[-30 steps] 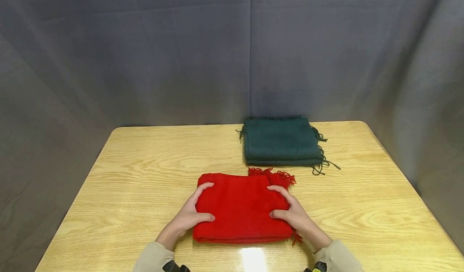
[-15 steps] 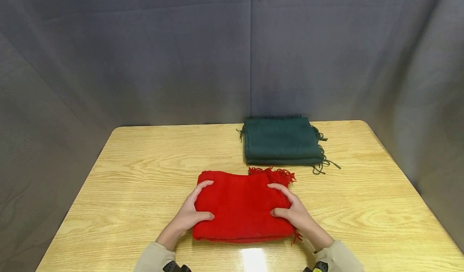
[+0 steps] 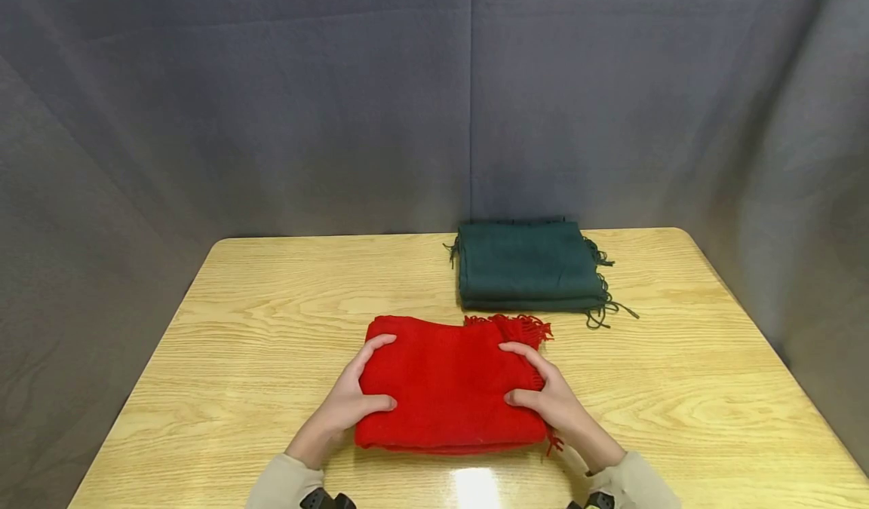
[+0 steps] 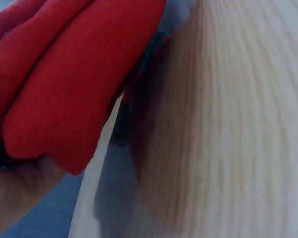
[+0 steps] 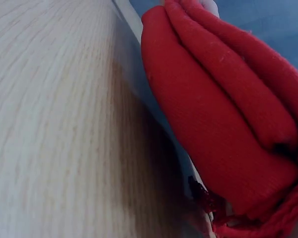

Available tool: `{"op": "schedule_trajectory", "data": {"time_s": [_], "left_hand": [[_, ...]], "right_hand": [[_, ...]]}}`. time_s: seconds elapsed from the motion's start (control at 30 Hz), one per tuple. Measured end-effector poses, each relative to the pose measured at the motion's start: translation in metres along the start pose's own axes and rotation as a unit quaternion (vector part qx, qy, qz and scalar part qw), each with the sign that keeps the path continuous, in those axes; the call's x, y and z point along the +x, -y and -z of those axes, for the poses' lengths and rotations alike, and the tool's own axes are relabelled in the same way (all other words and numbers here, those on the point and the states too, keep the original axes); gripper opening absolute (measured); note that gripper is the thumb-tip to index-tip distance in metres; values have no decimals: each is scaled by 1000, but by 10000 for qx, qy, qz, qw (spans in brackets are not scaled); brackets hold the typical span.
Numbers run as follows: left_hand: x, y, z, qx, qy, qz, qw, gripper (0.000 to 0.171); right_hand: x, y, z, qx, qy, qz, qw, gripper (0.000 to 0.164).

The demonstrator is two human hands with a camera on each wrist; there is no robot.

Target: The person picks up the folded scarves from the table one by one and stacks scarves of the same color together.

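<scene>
A folded red scarf (image 3: 448,384) with fringe at its far right corner and right side is between my two hands. My left hand (image 3: 345,402) grips its left end, the thumb on top and other fingers hidden beneath. On the right end my right hand (image 3: 553,401) holds it the same way, close to the fringe. Layers of the red scarf (image 5: 203,109) show stacked in the right wrist view. In the left wrist view, a shadowed gap lies between the red scarf (image 4: 84,74) and the tabletop, so it is off the wood.
Behind the red scarf, a folded dark green scarf (image 3: 529,264) with loose fringe lies near the back edge of the wooden table (image 3: 285,305). Grey curtains (image 3: 339,117) hang behind and along both sides.
The red scarf has risen slightly, and its left end has shifted a little left with my left hand. My right hand has hardly moved. The green scarf stays where it was.
</scene>
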State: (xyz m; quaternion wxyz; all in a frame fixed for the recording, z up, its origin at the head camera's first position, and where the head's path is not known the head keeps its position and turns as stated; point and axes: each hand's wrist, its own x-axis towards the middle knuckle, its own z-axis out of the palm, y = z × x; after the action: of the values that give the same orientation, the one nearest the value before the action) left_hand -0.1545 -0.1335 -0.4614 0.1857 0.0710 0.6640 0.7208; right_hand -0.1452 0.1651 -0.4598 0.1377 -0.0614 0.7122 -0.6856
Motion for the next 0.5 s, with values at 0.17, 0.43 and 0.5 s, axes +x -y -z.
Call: {"op": "schedule_trajectory", "data": {"time_s": [0.17, 0.43, 0.5], "left_hand": [[0, -4, 1, 40, 22, -133, 9999, 80], [-1, -8, 6, 255, 42, -396, 9989, 81], [-1, -9, 8, 467, -7, -545, 9974, 81]], "right_hand": [[0, 3, -1, 69, -3, 8, 10000, 61], [2, 8, -5, 65, -43, 107, 9999, 61], [2, 10, -6, 77, -36, 140, 9999, 62]]}}
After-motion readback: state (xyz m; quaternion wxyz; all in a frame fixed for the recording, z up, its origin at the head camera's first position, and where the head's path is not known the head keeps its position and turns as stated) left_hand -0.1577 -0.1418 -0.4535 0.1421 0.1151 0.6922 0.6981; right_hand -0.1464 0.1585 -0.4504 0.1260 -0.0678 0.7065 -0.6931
